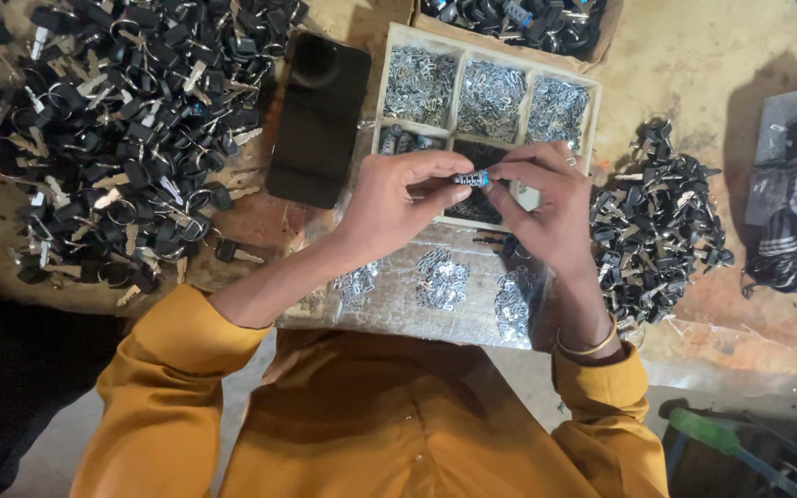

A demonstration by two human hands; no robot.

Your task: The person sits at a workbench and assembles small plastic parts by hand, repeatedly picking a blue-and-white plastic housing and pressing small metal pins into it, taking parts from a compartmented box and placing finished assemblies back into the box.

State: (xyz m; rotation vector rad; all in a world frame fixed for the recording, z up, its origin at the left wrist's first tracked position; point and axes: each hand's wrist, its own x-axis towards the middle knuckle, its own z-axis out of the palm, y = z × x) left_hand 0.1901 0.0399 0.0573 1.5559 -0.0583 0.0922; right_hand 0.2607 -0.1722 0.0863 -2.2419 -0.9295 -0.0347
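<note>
We see the left hand and right hand meeting fingertip to fingertip, both pinched shut on a small cylinder with a blue band, held between them above the surface. Directly beyond the hands sits a divided tray; its far compartments hold small silvery metal bits. Just below the hands lies a clear sheet with three heaps of similar bits. Left of the left hand lies a black phone, and farther left a large heap of black-headed keys. Right of the right hand is a smaller key pile.
</note>
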